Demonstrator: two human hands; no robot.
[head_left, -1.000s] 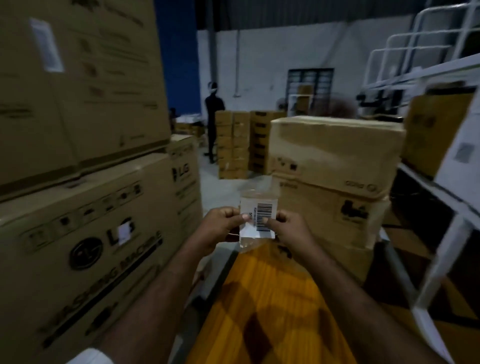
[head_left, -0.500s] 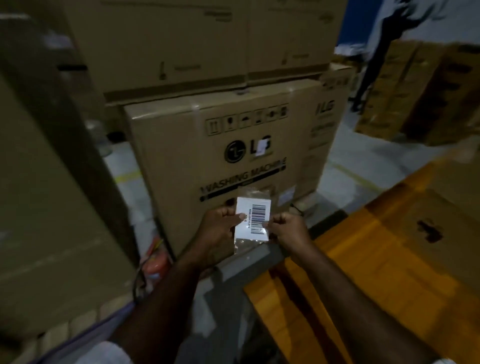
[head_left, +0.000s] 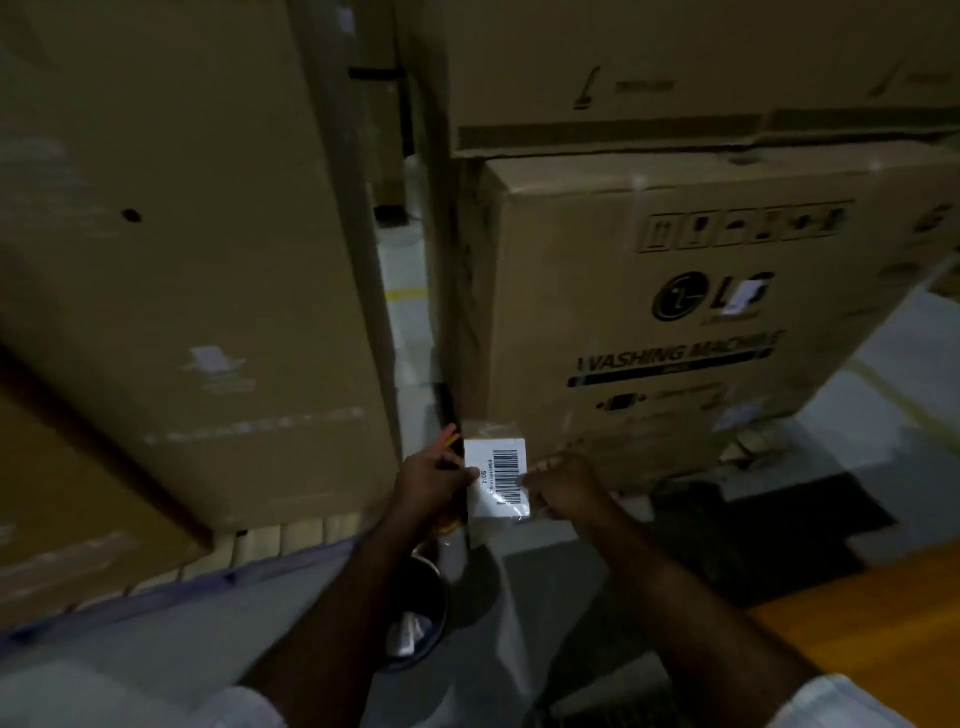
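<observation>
While pinched edgewise | barcode label (head_left: 497, 480) | between left fingers (head_left: 467, 474), right fingers (head_left: 532, 477)

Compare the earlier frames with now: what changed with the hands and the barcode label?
The head turned left and down: the aisle and far stacks left the view, and the LG washing machine box slid to the right, with a plain carton filling the left. Nothing was taken or released. The left hand and right hand still pinch the barcode label by its side edges.
</observation>
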